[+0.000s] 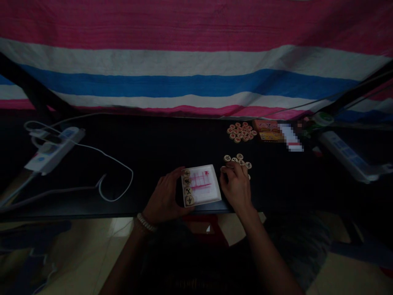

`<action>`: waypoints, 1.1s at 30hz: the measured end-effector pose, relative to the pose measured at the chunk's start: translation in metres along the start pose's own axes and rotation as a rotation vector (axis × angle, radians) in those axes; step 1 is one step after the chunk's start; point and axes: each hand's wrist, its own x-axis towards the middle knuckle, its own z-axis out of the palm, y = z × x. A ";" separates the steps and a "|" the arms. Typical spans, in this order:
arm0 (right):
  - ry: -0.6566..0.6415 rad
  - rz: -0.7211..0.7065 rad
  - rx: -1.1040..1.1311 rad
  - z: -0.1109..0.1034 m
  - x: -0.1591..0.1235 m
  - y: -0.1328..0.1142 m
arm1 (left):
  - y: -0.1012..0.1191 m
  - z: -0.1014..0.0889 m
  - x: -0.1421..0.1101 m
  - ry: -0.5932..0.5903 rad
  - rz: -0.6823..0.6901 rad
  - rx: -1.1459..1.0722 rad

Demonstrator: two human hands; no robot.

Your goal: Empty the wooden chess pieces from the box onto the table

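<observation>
My left hand (164, 196) grips the left edge of a small white square board (201, 185) with pink grid lines, its thumb along the near edge. Several round wooden xiangqi pieces (187, 191) stand in a column along the board's left side. My right hand (236, 188) curls over a loose group of the same pieces (240, 159) just right of the board, partly hiding them. Whether its fingertips hold a piece is hard to tell. A beaded bracelet (146, 222) circles my left wrist.
A second heap of pieces (238, 132) lies farther along the black table (147, 147), near yellow boxes (269, 131) and a pixelated item (290, 137). White power strips (55, 149) (346, 155) with cables sit at both sides. A striped cloth (196, 82) hangs behind.
</observation>
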 end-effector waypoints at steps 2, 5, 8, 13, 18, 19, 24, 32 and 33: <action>0.020 0.001 0.030 -0.005 -0.001 0.000 | 0.000 0.000 0.000 -0.003 -0.009 0.002; 0.058 -0.011 0.153 -0.015 -0.004 -0.010 | 0.001 0.000 0.000 -0.007 -0.021 -0.002; -0.040 -0.055 0.359 -0.022 -0.009 -0.036 | 0.001 0.000 0.000 -0.003 -0.015 -0.011; -0.466 -0.025 0.450 -0.015 -0.013 -0.089 | -0.001 0.001 -0.001 0.015 0.015 0.001; -0.565 0.085 0.458 -0.006 -0.003 -0.110 | -0.001 -0.001 -0.001 0.020 0.025 -0.004; -0.575 0.096 0.442 -0.004 -0.002 -0.111 | -0.001 -0.002 0.000 0.021 0.026 -0.010; -0.479 0.073 0.382 -0.006 -0.006 -0.108 | -0.002 0.000 0.000 0.034 0.044 -0.014; 0.000 0.172 0.352 -0.031 -0.033 -0.023 | -0.002 0.000 -0.001 -0.028 -0.018 0.025; 0.012 0.176 0.307 -0.029 -0.038 -0.011 | -0.002 0.000 -0.001 -0.029 -0.026 0.028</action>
